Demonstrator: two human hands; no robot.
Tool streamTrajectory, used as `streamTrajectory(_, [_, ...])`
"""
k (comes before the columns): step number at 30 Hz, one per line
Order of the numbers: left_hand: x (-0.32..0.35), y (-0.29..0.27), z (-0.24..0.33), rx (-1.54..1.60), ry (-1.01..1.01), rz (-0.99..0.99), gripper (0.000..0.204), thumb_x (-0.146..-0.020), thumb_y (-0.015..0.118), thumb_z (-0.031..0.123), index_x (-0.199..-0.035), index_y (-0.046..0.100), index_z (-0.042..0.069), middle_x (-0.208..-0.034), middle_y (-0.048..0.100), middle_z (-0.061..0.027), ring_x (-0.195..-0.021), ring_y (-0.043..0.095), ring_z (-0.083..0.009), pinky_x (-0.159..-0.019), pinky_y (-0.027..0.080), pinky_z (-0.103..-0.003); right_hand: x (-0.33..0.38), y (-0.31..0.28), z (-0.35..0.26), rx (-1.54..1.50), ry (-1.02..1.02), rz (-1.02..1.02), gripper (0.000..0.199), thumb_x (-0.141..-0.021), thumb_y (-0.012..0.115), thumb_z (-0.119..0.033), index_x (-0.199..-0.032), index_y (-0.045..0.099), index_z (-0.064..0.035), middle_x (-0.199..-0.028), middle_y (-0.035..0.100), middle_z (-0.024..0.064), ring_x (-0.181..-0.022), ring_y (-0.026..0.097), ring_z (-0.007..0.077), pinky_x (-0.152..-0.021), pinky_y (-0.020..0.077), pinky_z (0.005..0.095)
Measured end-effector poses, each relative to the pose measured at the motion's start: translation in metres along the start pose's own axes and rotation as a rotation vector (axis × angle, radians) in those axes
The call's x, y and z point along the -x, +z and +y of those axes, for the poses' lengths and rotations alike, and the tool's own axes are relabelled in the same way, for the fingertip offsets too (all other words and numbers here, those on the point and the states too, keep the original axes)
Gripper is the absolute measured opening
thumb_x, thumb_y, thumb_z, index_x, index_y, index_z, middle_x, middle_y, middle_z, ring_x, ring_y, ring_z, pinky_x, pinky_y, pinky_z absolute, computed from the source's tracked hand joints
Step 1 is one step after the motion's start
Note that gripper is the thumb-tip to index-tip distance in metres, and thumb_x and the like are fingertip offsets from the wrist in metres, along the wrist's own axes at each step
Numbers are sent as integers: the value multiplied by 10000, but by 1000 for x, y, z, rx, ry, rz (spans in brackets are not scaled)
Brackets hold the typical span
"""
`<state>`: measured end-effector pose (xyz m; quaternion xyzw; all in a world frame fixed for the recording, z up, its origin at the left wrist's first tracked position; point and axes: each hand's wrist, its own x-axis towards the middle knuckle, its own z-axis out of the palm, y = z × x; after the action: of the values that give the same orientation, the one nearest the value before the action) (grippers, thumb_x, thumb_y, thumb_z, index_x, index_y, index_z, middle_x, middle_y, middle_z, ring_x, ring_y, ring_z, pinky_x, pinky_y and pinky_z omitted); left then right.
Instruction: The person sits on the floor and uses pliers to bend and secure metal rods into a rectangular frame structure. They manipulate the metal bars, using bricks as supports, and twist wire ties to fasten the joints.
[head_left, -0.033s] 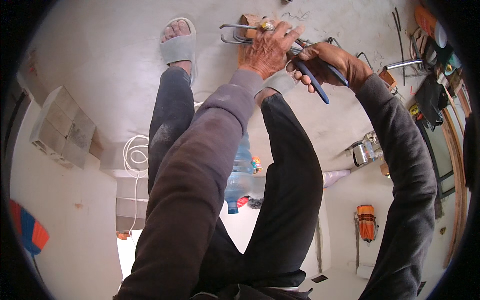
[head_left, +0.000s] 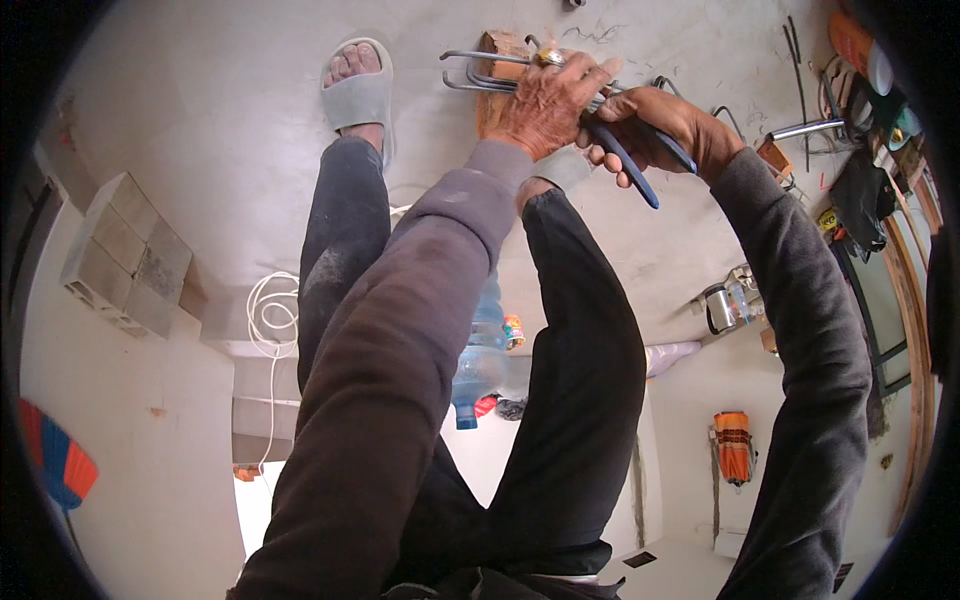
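Several bent metal rods (head_left: 467, 54), one pair of pliers (head_left: 624, 165)

My right hand (head_left: 660, 118) was closed around the pliers, its fingers wrapped about the dark blue handles, whose ends stood apart and pointed back toward me. The jaws were hidden close to my left hand (head_left: 545, 108), so I could not tell what, if anything, they had between them. That left hand lay over the rods, back upward, its fingers partly bent and turned toward the pliers; how tightly it gripped the metal I could not tell, since the hand itself covered the spot. Something small and yellowish shone at those fingers, too unclear to name.

The rods ran across a reddish-brown wooden block (head_left: 502, 42) on the pale floor (head_left: 240, 130), their hooked ends jutting out past its left side. More bent ends showed beyond my right hand. My right sandal (head_left: 567, 167), partly covered, was just below my hands; the left sandal (head_left: 357, 97) stood flat, well apart from the block.

Between my dark trousers' legs (head_left: 590, 330) showed a clear blue bottle (head_left: 480, 370). White cable (head_left: 272, 312) hung in loops beside my left leg, with grey blocks (head_left: 130, 250) farther left. Over to the right was a metal kettle (head_left: 718, 308).
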<state>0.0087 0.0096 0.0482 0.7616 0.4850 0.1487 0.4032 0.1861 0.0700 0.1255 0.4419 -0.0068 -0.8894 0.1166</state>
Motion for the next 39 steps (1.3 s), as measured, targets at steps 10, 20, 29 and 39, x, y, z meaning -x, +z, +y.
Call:
streamTrajectory(10, [-8, 5, 8, 123, -15, -53, 475, -783, 738, 107, -1239, 605, 116, -1052, 643, -108, -985, 661, -337, -853, 544, -441, 25, 40, -39, 1107, 162, 568, 364, -963, 526, -267, -911, 644, 74, -642, 645, 166, -626, 699, 246, -606, 593, 390])
streamTrajectory(20, [-21, 5, 0, 135, -39, -43, 321, -805, 680, 39, -1113, 633, 117, -1062, 643, -140, -991, 665, -356, -839, 548, -444, 14, 67, 11, 2609, -37, 1139, 303, -849, 646, -254, -1028, 603, -13, -848, 550, 68, -768, 609, 195, -652, 518, 389])
streamTrajectory(29, [-7, -8, -47, -116, -231, -121, 499, -728, 794, 135, -1207, 657, 173, -1095, 591, -117, -1073, 592, -345, -932, 489, -467, 19, 48, -1, 2696, -148, 1073, 217, -835, 675, -195, -928, 609, -11, -733, 561, 54, -638, 621, 146, -510, 515, 333])
streamTrajectory(39, [-7, -5, -58, 17, -296, -255, 529, -690, 850, 251, -1198, 711, 303, -1097, 650, -111, -1145, 545, -306, -990, 435, -438, 28, 45, -13, 2368, -335, 923, 174, -869, 623, -97, -1008, 623, 7, -818, 631, 129, -721, 664, 245, -696, 553, 379])
